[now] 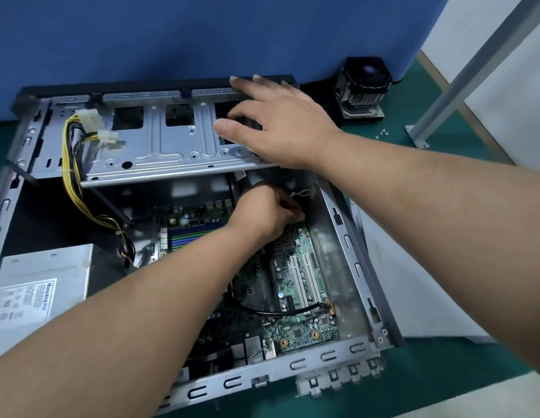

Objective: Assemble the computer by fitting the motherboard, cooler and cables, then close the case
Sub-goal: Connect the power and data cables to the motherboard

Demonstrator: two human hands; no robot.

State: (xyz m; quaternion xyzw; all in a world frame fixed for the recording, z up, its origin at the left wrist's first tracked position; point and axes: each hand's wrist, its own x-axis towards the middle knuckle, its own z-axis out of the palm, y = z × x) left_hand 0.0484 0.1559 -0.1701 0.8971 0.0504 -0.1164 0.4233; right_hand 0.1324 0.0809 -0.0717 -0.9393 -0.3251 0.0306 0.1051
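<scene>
Green bench, open case (357, 267), right hand (280, 122) spread flat on drive cage (160, 140), left hand (262, 212) curled, pinching something unclear above motherboard (298, 285)

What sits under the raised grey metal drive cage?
Under the grey metal drive cage lies the green motherboard's far edge, where the left hand works. What its fingers grip is hidden.

case (357, 268): on the worktop (461, 384)
motherboard (305, 300): in the case, right half
power supply (42, 285): in the case, left of the motherboard
cooler (363, 89): on the worktop, behind the case's right corner
</scene>
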